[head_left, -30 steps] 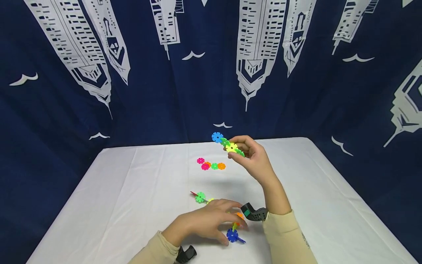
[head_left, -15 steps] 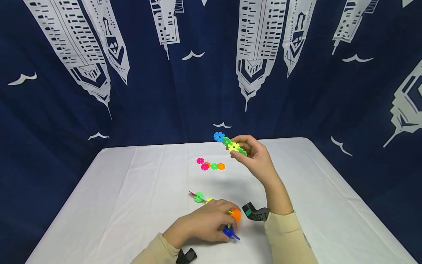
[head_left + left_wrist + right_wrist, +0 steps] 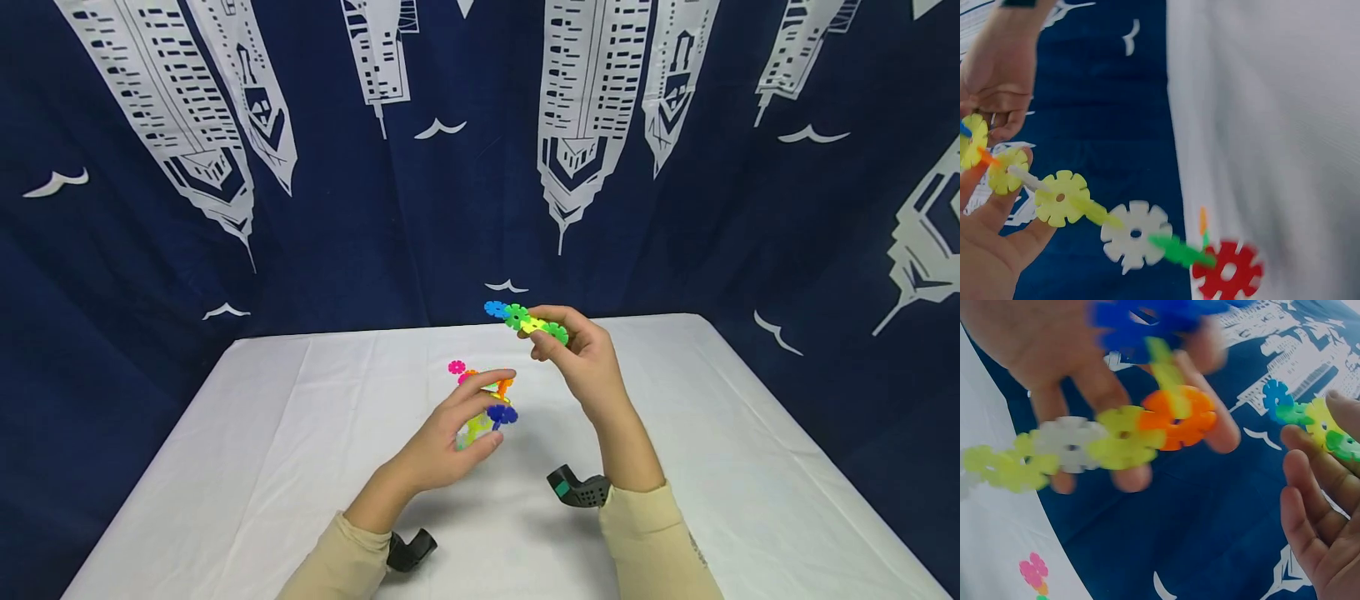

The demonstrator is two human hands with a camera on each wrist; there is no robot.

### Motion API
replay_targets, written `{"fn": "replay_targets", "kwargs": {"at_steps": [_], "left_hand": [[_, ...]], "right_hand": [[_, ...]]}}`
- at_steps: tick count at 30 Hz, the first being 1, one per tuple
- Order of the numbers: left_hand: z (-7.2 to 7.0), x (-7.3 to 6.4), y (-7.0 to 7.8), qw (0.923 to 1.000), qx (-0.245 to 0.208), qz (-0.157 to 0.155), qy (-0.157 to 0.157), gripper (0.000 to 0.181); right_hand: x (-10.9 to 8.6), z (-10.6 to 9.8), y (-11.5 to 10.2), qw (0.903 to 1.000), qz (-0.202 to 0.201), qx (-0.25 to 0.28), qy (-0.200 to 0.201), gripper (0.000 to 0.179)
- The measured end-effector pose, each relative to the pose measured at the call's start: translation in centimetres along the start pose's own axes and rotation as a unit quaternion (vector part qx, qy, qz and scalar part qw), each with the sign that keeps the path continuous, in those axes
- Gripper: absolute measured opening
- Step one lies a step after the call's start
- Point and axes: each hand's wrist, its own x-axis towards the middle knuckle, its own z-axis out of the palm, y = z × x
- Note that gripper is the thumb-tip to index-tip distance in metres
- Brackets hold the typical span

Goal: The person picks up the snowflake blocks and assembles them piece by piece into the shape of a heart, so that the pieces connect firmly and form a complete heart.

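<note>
My left hand [image 3: 442, 446] holds a long chain of interlocking flower-shaped discs [image 3: 502, 414] above the table. In the left wrist view, white, yellow and red discs [image 3: 1229, 270] trail down from the fingers. The right wrist view shows yellow discs [image 3: 1116, 440], an orange one and a dark blue end lying across the left fingers. Between thumb and fingers, my right hand [image 3: 588, 358] pinches a shorter chain of blue, green and yellow discs [image 3: 516, 317], raised near the table's far edge. The left hand partly hides its own chain in the head view.
Behind the left fingers, a third disc chain with a pink disc [image 3: 457, 367] lies on the white tablecloth [image 3: 300, 467]. A dark blue curtain [image 3: 450, 208] with white building prints hangs beyond the table's far edge. Each wrist wears a black camera [image 3: 577, 487].
My left hand has gathered up the long chain from the near part of the table and lifted it forward. The right hand stays nearly in place, its short chain slightly turned.
</note>
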Motion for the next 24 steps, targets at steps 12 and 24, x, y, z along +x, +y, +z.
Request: {"fn": "replay_targets", "kwargs": {"at_steps": [12, 24], "left_hand": [[-0.1, 3.4, 1.8, 0.9619, -0.224, -0.097, 0.122, 0.038], [0.2, 3.9, 3.1, 0.9469, -0.245, -0.145, 0.150, 0.027]], "right_hand": [[-0.4, 1.0, -0.3, 0.9911, -0.006, 0.132, -0.013, 0.026], [-0.3, 1.8, -1.2, 0.9880, -0.010, 0.154, -0.011, 0.027]]}}
